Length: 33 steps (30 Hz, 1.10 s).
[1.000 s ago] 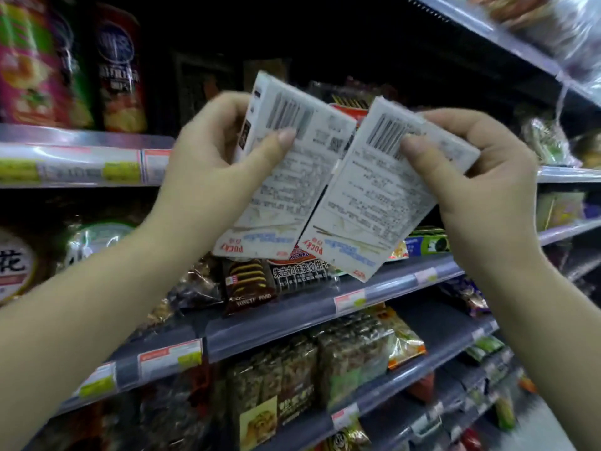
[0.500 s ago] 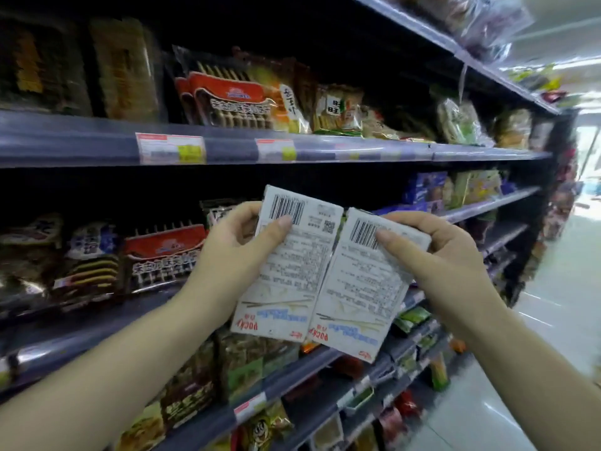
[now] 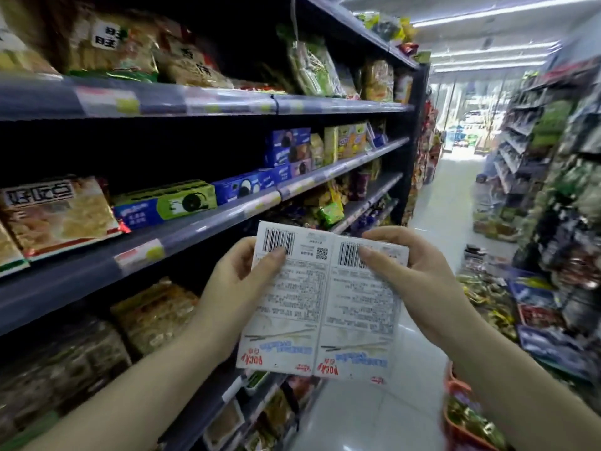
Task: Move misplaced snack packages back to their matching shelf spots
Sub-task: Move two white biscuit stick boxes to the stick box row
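Note:
I hold two white Pocky boxes side by side, backs toward me and upside down, barcodes at the top. My left hand (image 3: 237, 288) grips the left Pocky box (image 3: 283, 307) with the thumb over its barcode corner. My right hand (image 3: 413, 288) grips the right Pocky box (image 3: 357, 317), thumb on its barcode. The boxes touch along their inner edges and hang in front of the shelf unit's lower tiers, apart from the shelves.
A tall shelf unit (image 3: 201, 222) runs along my left with blue and green cookie boxes (image 3: 162, 203) and bagged snacks. The aisle floor (image 3: 448, 196) stretches ahead. More shelves (image 3: 553, 190) line the right. A red basket (image 3: 461, 415) with goods sits low right.
The view has swung right along the aisle and the shelves have slid left. Both hands have dropped lower and brought the two boxes together, edge to edge and nearly level.

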Each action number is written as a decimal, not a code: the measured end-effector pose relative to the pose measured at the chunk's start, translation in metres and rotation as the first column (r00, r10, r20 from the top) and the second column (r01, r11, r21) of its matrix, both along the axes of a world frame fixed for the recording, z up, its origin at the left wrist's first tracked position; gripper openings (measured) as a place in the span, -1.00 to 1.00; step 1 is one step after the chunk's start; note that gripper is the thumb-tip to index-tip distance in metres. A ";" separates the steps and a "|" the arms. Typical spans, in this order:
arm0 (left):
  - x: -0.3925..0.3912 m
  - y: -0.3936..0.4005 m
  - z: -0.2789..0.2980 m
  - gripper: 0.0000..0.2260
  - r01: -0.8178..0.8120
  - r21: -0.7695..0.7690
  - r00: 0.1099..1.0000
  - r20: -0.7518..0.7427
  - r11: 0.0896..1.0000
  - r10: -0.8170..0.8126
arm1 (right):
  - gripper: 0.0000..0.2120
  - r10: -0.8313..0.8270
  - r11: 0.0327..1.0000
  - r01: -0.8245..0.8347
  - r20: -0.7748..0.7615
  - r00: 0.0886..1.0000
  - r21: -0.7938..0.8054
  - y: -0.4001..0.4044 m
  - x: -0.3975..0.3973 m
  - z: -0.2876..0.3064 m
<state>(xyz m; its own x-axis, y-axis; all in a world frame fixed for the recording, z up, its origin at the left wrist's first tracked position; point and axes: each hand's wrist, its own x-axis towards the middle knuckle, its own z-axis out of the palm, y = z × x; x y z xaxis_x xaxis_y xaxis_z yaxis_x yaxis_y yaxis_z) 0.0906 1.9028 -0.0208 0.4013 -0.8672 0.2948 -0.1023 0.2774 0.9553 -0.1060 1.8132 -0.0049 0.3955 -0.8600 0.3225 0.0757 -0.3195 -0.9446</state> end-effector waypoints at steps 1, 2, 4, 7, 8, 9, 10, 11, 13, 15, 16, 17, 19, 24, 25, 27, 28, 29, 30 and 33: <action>-0.003 -0.014 -0.004 -0.74 0.020 0.000 1.000 0.003 1.000 -0.020 | -0.81 -0.024 1.000 0.024 0.002 1.000 0.016 -0.012 -0.005 -0.005; -0.005 -0.030 -0.008 -0.74 0.039 0.000 0.999 0.007 0.999 -0.039 | -0.81 -0.045 0.999 0.045 -0.001 0.999 0.027 -0.025 -0.009 -0.010; -0.006 -0.061 -0.019 -0.72 0.088 0.010 0.996 0.009 0.996 -0.088 | -0.80 -0.074 0.997 0.075 -0.021 0.997 0.027 -0.051 -0.013 -0.021; -0.002 -0.113 -0.036 -0.67 0.153 0.044 0.988 -0.010 0.987 -0.153 | -0.75 -0.086 0.995 0.089 -0.078 0.993 0.034 -0.097 -0.014 -0.032; 0.002 -0.131 -0.042 -0.66 0.166 0.054 0.986 -0.029 0.985 -0.165 | -0.72 -0.074 0.996 0.078 -0.094 0.993 0.044 -0.115 -0.013 -0.036; 0.005 -0.151 -0.046 -0.67 0.179 0.061 0.983 -0.047 0.982 -0.177 | -0.69 -0.059 0.996 0.065 -0.107 0.993 0.054 -0.133 -0.012 -0.038; 0.011 -0.171 -0.050 -0.69 0.192 0.067 0.980 -0.057 0.979 -0.188 | -0.66 -0.045 0.997 0.053 -0.114 0.992 0.064 -0.151 -0.010 -0.040; 0.015 -0.193 -0.052 -0.72 0.202 0.073 0.978 -0.065 0.977 -0.198 | -0.62 -0.039 0.996 0.048 -0.115 0.993 0.076 -0.170 -0.008 -0.041; 0.024 -0.238 -0.054 -0.73 0.218 0.071 0.974 -0.083 0.973 -0.212 | -0.54 -0.063 0.992 0.073 -0.094 0.994 0.100 -0.209 -0.004 -0.042; 0.027 -0.283 -0.054 -0.73 0.243 0.078 0.966 -0.113 0.967 -0.233 | -0.49 -0.120 0.981 0.127 -0.054 0.991 0.150 -0.246 -0.003 -0.042; 0.026 -0.306 -0.054 -0.73 0.261 0.083 0.959 -0.136 0.962 -0.248 | -0.50 -0.140 0.974 0.144 -0.036 0.989 0.172 -0.263 -0.004 -0.042; 0.024 -0.329 -0.054 -0.73 0.284 0.089 0.951 -0.153 0.955 -0.269 | -0.54 -0.155 0.971 0.159 -0.032 0.987 0.180 -0.280 -0.007 -0.043; 0.017 -0.376 -0.055 -0.79 0.322 0.101 0.940 -0.154 0.941 -0.305 | -0.61 -0.209 0.960 0.214 -0.046 0.977 0.179 -0.311 -0.017 -0.045; -0.016 -0.491 -0.072 -0.82 0.402 0.138 0.910 -0.170 0.905 -0.378 | -0.57 -0.413 0.890 0.407 -0.012 0.911 0.208 -0.389 -0.066 -0.058; -0.026 -0.512 -0.077 -0.83 0.420 0.151 0.902 -0.175 0.895 -0.394 | -0.57 -0.443 0.877 0.435 -0.010 0.897 0.205 -0.405 -0.078 -0.061; -0.047 -0.555 -0.087 -0.91 0.441 0.174 0.892 -0.187 0.880 -0.411 | -0.57 -0.482 0.857 0.475 -0.013 0.876 0.199 -0.438 -0.102 -0.065; -0.058 -0.576 -0.092 -0.91 0.444 0.187 0.892 -0.185 0.876 -0.413 | -0.57 -0.492 0.852 0.483 -0.007 0.870 0.202 -0.456 -0.114 -0.067; -0.069 -0.596 -0.096 -0.89 0.448 0.197 0.891 -0.179 0.872 -0.417 | -0.57 -0.495 0.850 0.484 0.002 0.869 0.208 -0.475 -0.124 -0.069; -0.080 -0.617 -0.098 -0.87 0.449 0.201 0.892 -0.167 0.871 -0.421 | -0.56 -0.497 0.849 0.485 0.005 0.868 0.208 -0.494 -0.134 -0.070; -0.113 -0.681 -0.093 -0.80 0.434 0.187 0.899 -0.153 0.881 -0.410 | -0.58 -0.487 0.853 0.480 -0.020 0.873 0.203 -0.555 -0.166 -0.062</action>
